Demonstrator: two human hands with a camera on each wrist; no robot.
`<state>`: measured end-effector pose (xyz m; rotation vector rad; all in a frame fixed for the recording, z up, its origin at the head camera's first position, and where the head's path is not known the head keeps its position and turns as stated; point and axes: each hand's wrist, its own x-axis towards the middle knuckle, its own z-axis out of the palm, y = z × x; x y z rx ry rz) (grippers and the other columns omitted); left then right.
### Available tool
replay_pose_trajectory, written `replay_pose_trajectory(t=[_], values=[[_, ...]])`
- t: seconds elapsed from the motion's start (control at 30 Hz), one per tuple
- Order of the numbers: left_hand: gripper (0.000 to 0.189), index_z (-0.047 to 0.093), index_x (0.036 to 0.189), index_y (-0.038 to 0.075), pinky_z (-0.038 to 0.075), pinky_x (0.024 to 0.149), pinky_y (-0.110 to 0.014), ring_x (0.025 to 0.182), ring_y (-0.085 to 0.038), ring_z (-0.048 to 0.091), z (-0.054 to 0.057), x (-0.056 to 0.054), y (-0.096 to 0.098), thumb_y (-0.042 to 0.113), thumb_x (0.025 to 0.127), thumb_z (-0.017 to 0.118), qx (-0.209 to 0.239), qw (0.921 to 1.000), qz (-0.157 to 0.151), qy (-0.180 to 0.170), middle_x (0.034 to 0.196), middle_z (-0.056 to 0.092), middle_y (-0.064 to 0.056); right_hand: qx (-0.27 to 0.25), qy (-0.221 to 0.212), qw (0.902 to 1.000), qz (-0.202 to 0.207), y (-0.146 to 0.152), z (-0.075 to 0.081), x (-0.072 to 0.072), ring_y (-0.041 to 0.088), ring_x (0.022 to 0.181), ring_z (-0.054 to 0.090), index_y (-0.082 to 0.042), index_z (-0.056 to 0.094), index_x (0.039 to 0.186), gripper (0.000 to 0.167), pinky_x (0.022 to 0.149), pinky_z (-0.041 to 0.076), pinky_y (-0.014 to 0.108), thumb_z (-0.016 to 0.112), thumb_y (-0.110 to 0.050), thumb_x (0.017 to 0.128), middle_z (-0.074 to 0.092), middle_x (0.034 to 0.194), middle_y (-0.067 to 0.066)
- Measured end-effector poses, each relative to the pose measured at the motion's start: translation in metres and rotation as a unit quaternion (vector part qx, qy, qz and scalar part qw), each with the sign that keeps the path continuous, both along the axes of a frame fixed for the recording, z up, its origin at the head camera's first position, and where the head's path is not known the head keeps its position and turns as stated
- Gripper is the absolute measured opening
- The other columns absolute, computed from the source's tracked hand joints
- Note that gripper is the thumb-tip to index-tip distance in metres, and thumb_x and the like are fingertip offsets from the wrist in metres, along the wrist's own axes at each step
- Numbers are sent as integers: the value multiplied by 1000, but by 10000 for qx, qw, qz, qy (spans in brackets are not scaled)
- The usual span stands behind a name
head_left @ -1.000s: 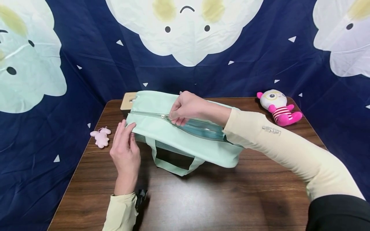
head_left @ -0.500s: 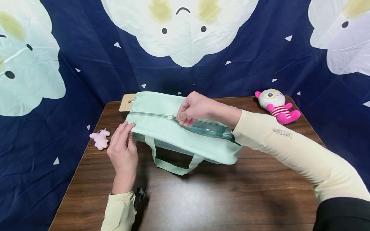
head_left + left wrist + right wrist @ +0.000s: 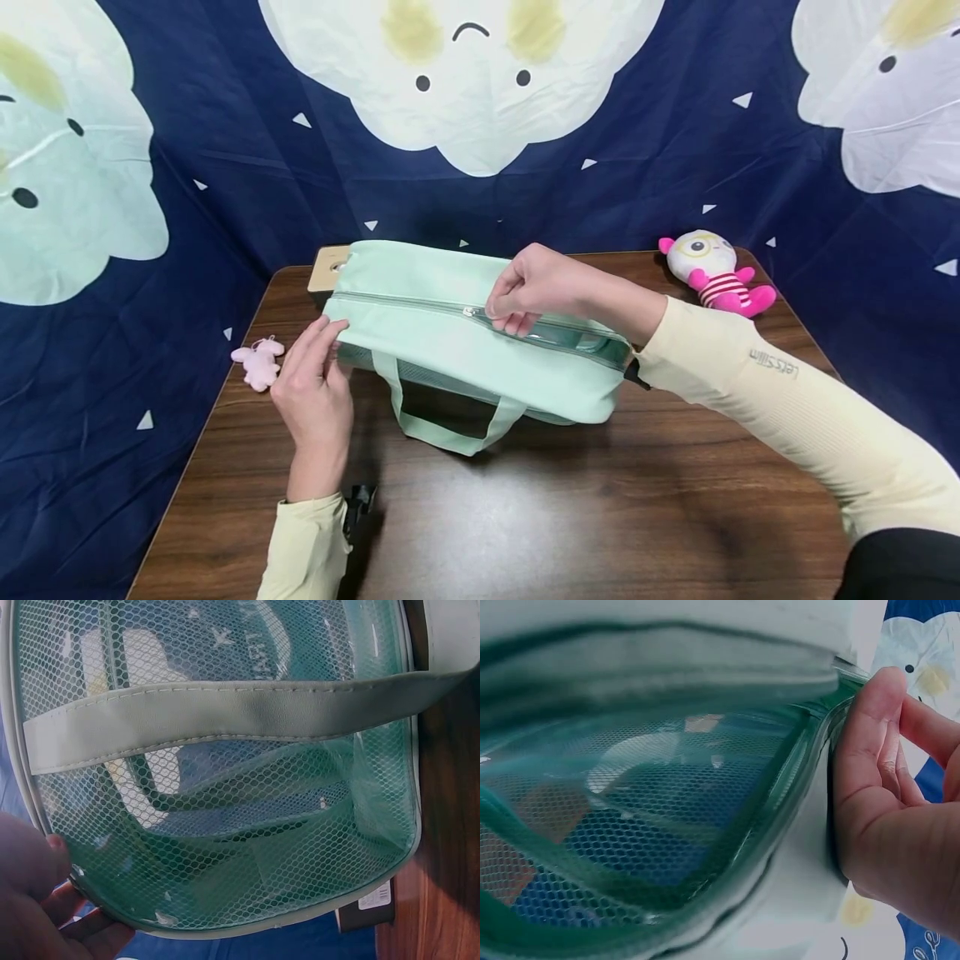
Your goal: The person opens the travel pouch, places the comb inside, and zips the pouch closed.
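Note:
A mint-green zip bag (image 3: 420, 325) with mesh sides and a strap handle (image 3: 442, 435) stands across the table in the head view. My left hand (image 3: 315, 387) holds its left front corner; in the left wrist view the fingers (image 3: 94, 930) curl at the bag's edge. Over the top seam, my right hand (image 3: 532, 292) pinches the pull of the zipper slider (image 3: 470, 312) between thumb and forefinger. The zip is closed left of the slider and gapes to its right. Through the gap, the right wrist view shows the mesh interior (image 3: 660, 817).
A small pink plush (image 3: 258, 364) lies at the table's left edge. Behind the bag's left end sits a light wooden-topped box (image 3: 327, 268). At the back right is a pink-and-white plush toy (image 3: 712, 271). A navy cloth with clouds (image 3: 225, 125) hangs around the table (image 3: 480, 525).
My right hand has drawn the zipper slider to the right along the seam, and the opening has become shorter. The left hand has stayed at the bag's corner.

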<state>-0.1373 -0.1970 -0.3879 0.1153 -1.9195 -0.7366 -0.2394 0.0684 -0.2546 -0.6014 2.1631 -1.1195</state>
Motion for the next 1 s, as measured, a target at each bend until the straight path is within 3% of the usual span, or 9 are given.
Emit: replay_pose_trajectory(t=[0.23,0.5,1.0], values=[[11,81,98,6,50,101,-26,104,-38,73,1,-1,-1,9,93,72,51,9999,62,121,110,78,-12,-76,35,10000,33,10,-2,2,15,67,69,9,74,104,16,71,63,32,68,-2,96,75,80,9],[12,81,98,6,53,98,-39,105,-36,73,2,-1,0,12,94,71,-27,9998,198,72,111,78,-11,-153,16,9999,5,16,-5,3,14,66,68,10,74,104,15,70,62,31,67,0,96,74,79,8],[12,81,99,6,54,94,-45,104,-35,74,-2,-3,3,8,96,70,-77,9995,289,-57,111,78,-11,-228,-30,9997,17,26,-9,6,14,65,68,10,74,104,16,68,62,30,68,-2,96,74,78,8]])
